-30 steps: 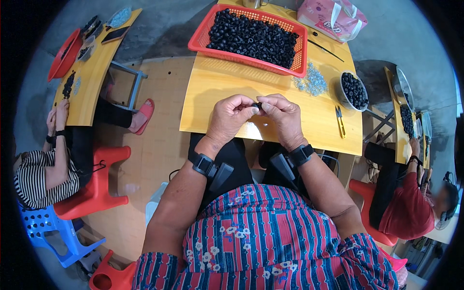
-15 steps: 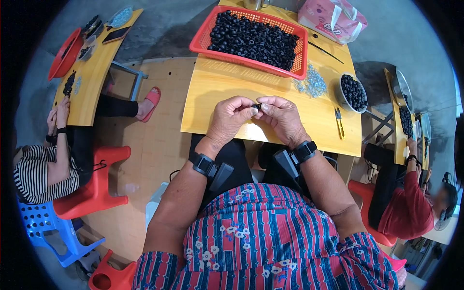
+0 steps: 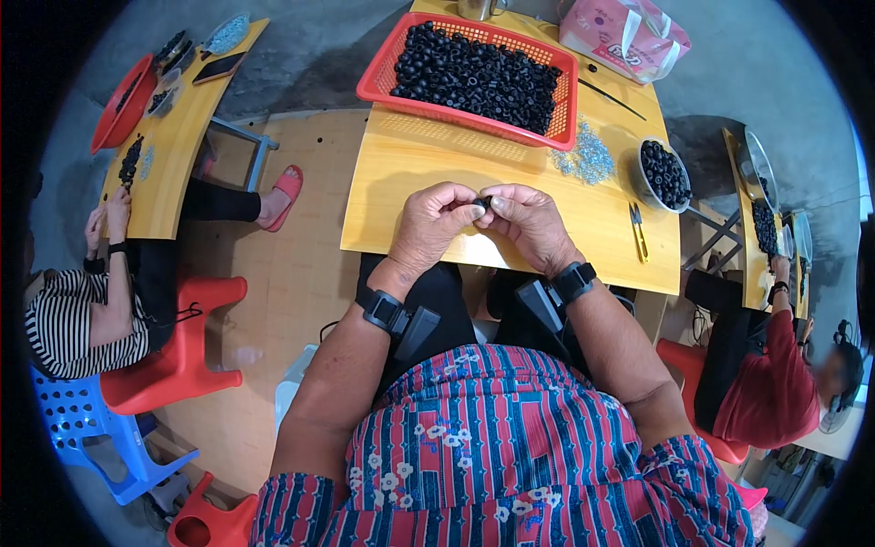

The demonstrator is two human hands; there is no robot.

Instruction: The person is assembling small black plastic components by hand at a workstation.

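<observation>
Both my hands meet over the near edge of the wooden table [image 3: 401, 173]. A small round black part [image 3: 482, 203] is pinched between them; its exact kind is too small to make out. My left hand [image 3: 432, 224] grips it with thumb and forefinger, and the thumb and fingertips of my right hand [image 3: 529, 222] press it from the other side. Beyond them stands a red plastic basket [image 3: 456, 122] with many black ring-like parts [image 3: 474, 77]. Right of it lies a loose pile of small clear pieces [image 3: 585, 157].
A clear tub [image 3: 663, 173] of black parts stands at the table's right edge, near yellow-handled snips [image 3: 639, 233]. A dark rod [image 3: 611, 98] and a pink bag [image 3: 624, 41] lie farther back. Co-workers sit at tables left [image 3: 87, 319] and right [image 3: 766, 383].
My hands stay almost in place, still pinching the black part together. At the right table, the co-worker's arm has shifted slightly.
</observation>
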